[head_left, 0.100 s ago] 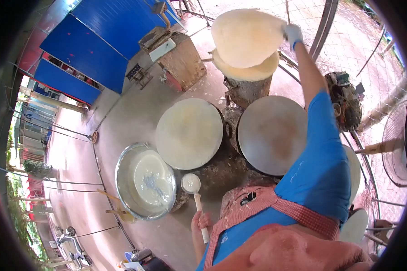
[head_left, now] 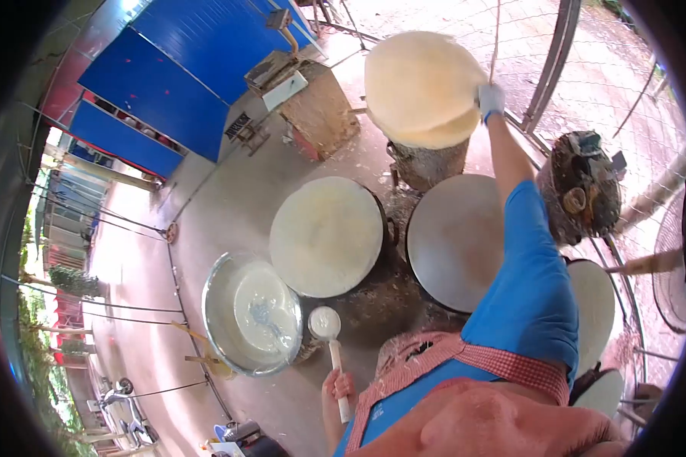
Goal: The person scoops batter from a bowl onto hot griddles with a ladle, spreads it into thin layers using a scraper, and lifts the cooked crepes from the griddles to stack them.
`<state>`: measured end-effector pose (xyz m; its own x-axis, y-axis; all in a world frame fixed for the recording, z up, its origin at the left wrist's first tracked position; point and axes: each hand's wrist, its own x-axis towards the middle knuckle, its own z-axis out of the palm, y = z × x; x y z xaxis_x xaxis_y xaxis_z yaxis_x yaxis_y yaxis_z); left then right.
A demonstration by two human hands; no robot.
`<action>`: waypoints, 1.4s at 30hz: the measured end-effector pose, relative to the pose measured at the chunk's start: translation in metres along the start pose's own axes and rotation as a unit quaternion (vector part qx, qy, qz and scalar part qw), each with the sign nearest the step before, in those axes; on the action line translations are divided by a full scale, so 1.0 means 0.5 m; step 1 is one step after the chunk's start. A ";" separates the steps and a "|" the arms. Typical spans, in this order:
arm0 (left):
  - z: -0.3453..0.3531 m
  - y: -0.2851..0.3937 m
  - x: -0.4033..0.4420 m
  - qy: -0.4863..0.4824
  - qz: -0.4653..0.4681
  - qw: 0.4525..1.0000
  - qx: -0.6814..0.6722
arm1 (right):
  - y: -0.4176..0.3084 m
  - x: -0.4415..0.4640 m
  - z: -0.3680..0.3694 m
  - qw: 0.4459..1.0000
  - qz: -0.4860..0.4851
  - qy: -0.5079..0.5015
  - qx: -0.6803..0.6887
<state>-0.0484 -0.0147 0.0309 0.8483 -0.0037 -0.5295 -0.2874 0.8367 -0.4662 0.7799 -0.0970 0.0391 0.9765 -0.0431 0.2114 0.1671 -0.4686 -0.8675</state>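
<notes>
White-gloved, the right hand (head_left: 491, 99) grips a pale sheet (head_left: 419, 80) by its edge above the stump (head_left: 427, 166); the left hand (head_left: 338, 385) clasps a ladle (head_left: 325, 324). The right griddle (head_left: 453, 244) looks bare, the left griddle (head_left: 326, 236) coated, batter (head_left: 263, 305) left over.

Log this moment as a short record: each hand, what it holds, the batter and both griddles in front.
Left hand: bare, gripping the handle of a ladle
Right hand: gloved, holding the edge of a thin round flatbread
Beneath the flatbread: another pale sheet, on a round stand
Batter: in a metal basin
Left griddle: pale cream top
Right griddle: greyer, brownish patch
Uncertain: whether a sheet covers the left griddle
</notes>
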 end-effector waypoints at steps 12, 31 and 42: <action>0.029 -0.065 0.066 0.189 0.263 0.935 0.146 | 0.250 -0.010 0.180 0.979 0.141 0.093 -0.116; 0.046 0.393 -0.131 -0.014 0.378 0.898 0.226 | -0.365 -0.887 0.345 0.790 -0.166 -0.578 -0.118; 0.042 1.000 0.159 0.310 0.332 0.819 0.351 | -0.372 -1.419 0.542 0.611 -0.389 -0.513 -0.460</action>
<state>-0.1153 0.4150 -0.2294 0.1566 0.4852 -0.8602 -0.0829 0.8744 0.4781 0.0929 0.2599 -0.0713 0.3007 0.8634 -0.4052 0.9490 -0.3132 0.0369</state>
